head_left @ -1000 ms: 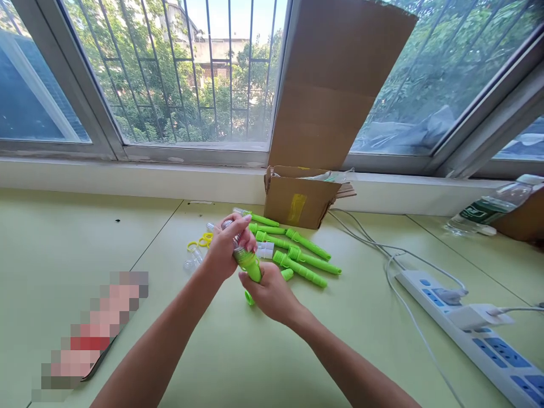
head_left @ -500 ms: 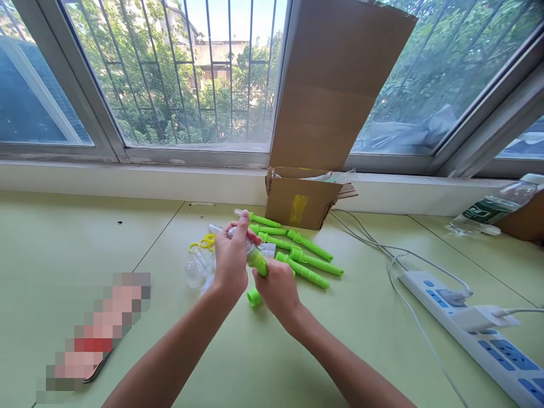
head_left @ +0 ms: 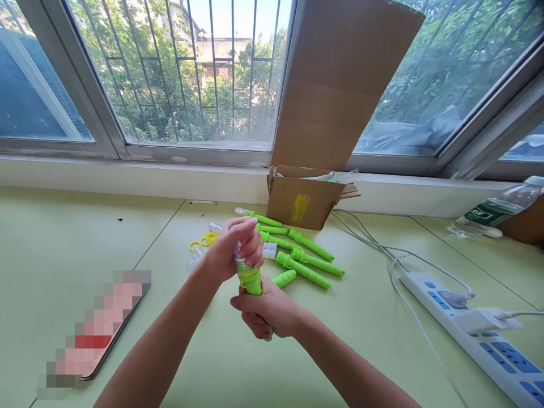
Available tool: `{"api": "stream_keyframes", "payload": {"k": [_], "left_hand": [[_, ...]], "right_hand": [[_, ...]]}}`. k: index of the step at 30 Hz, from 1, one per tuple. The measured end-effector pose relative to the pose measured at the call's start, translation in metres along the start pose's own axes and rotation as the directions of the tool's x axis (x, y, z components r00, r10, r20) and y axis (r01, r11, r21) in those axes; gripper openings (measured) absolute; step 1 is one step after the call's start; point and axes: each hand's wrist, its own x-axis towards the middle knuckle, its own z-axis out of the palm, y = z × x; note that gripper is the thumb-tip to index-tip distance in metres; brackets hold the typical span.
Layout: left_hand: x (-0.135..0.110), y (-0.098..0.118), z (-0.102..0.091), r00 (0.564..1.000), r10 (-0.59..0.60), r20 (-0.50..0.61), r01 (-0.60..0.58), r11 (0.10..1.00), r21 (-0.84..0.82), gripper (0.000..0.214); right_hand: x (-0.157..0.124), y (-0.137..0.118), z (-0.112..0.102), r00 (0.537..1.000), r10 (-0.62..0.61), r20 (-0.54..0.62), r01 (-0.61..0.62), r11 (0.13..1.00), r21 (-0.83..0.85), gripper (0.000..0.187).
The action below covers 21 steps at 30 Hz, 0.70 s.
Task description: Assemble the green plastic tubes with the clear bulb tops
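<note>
Starting at the left, a phone (head_left: 102,334) lies flat on the table (head_left: 63,238), well apart from the hands. Nearer the middle, yellow rings (head_left: 204,240) and a few clear parts (head_left: 193,262) lie loose beside the left wrist; I judge these not yet joined to anything.

The left hand (head_left: 233,246) is closed from above on a clear piece (head_left: 237,250) at the top end of a green tube (head_left: 249,279). The tube is held nearly upright above the table, between the two hands. The right hand (head_left: 266,311) is wrapped tight around its lower end, fingers curled, just under the left hand, so only the ribbed upper part shows between the grips. The fingers hide the joint, so I cannot tell whether the clear piece is fully seated.

Right of the hands, a short green part (head_left: 284,277) and a white part (head_left: 268,251) lie loose. Past them lies a row of tubes (head_left: 308,260), one at least with a clear tip, which I take as finished. By that reading several are done, one is in hand, and loose parts remain.

A box (head_left: 297,201) stands behind the row. A power strip (head_left: 476,334) and a bottle (head_left: 497,209) lie further right.
</note>
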Motion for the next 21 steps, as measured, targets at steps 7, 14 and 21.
{"api": "stream_keyframes", "payload": {"k": [7, 14, 21], "left_hand": [[0.012, -0.031, 0.017, 0.782, 0.252, -0.57, -0.098, 0.953, 0.288, 0.037], [0.006, -0.025, 0.026, 0.784, 0.25, -0.568, -0.073, 0.946, 0.316, 0.029], [0.008, -0.017, 0.011, 0.942, 0.105, -0.319, -0.04, 0.978, 0.204, 0.034]], "right_hand": [[0.019, 0.017, -0.017, 0.72, -0.425, -0.549, 0.04, 0.815, -0.578, 0.029], [0.014, 0.016, -0.011, 0.775, -0.375, -0.508, 0.083, 0.858, -0.507, 0.027], [0.014, 0.016, 0.001, 0.88, -0.132, -0.457, 0.08, 0.988, -0.13, 0.023]]}}
